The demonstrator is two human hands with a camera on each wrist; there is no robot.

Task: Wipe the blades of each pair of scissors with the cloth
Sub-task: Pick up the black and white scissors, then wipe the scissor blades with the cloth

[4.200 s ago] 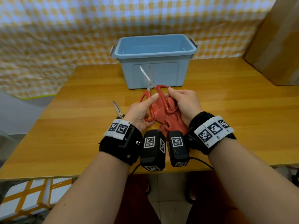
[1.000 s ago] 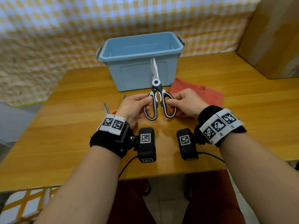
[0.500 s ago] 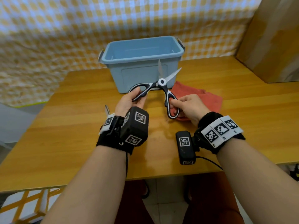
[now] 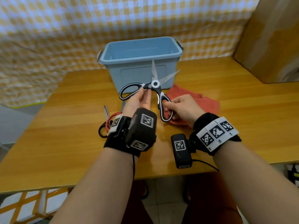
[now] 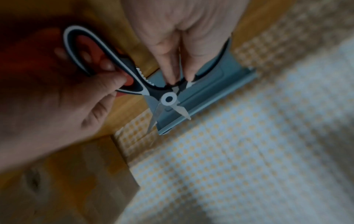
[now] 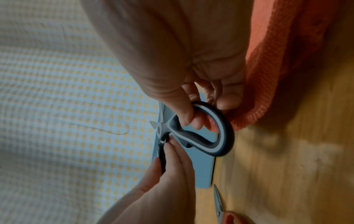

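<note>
Black-and-white kitchen scissors (image 4: 145,92) are up off the table (image 4: 64,126) rn, held btwn both my hands, blades spread wide open in a V w/ the tips pointing away from me toward the blue bin (image 4: 139,62). One blade points pretty much straight up, the other angles off to the right.

Left hand (image 4: 137,101) pinches the left handle arm close to the pivot, fingers mostly straight along it, thumb on the other side. From the left wrist cam you can see two fingertips (image 5: 170,75) right by the pivot screw. That handle loop sticks out to the left, nothing thru it.

Right hand (image 4: 184,107) grips the other handle: thumb hooked thru the loop, rest of the fingers curled around the outside. Clear in the right wrist cam, thumb (image 6: 184,115) inside the loop.

Red cloth (image 4: 199,101) is lying on the table under and behind my right hand, just right of the bin's front corner. Not touching the blades. Can't tell if my right fingers touch it.

Other scissors (image 4: 107,122) (red handles, plus a black loop) are on the table just left of my left wrist, partly hidden by the wristband. Cardboard box (image 4: 271,38) sits far right.
</note>
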